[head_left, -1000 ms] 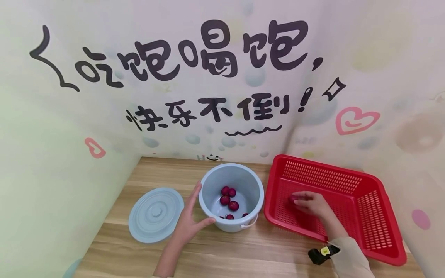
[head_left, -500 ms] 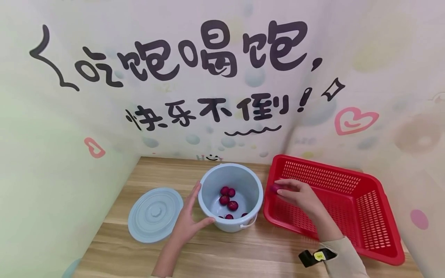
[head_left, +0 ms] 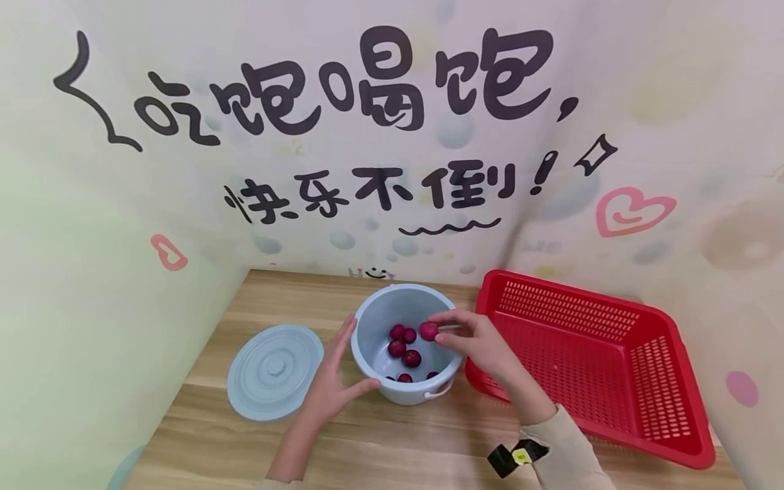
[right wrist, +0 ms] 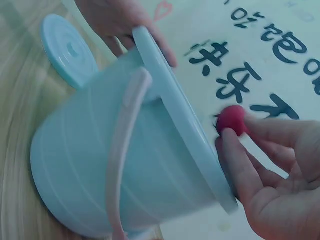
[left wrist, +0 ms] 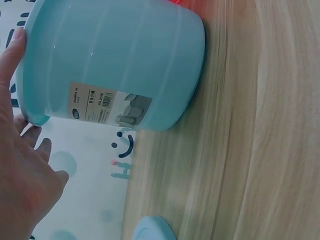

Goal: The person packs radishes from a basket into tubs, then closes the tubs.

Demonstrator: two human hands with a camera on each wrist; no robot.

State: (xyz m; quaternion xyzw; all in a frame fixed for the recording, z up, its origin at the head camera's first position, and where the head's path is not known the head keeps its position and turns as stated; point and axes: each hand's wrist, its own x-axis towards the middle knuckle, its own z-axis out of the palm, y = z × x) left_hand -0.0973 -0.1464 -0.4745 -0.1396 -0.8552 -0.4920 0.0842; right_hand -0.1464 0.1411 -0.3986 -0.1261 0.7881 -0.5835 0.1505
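My right hand (head_left: 480, 340) pinches a small round red radish (head_left: 429, 331) between thumb and fingertips, over the mouth of the light-blue bucket (head_left: 407, 393). In the right wrist view a short dark stub shows on the held radish (right wrist: 231, 120), just beyond the bucket's rim. Several more radishes (head_left: 397, 348) lie on the bucket's floor; the front wall partly hides some. My left hand (head_left: 331, 395) rests against the bucket's left rim, thumb and fingers spread. The left wrist view shows the thumb and fingertips at the rim, with a label (left wrist: 107, 105) on the bucket's side.
A red plastic basket (head_left: 664, 367) with slotted walls stands right of the bucket. The round blue lid (head_left: 275, 372) lies on the wooden table (head_left: 392, 449) to the left. The bucket's pale handle (head_left: 439, 392) hangs down at its front right. A printed wall closes the back.
My right hand has carried the radish leftward out of the basket, across its left edge, to above the bucket. The left hand stays at the rim.
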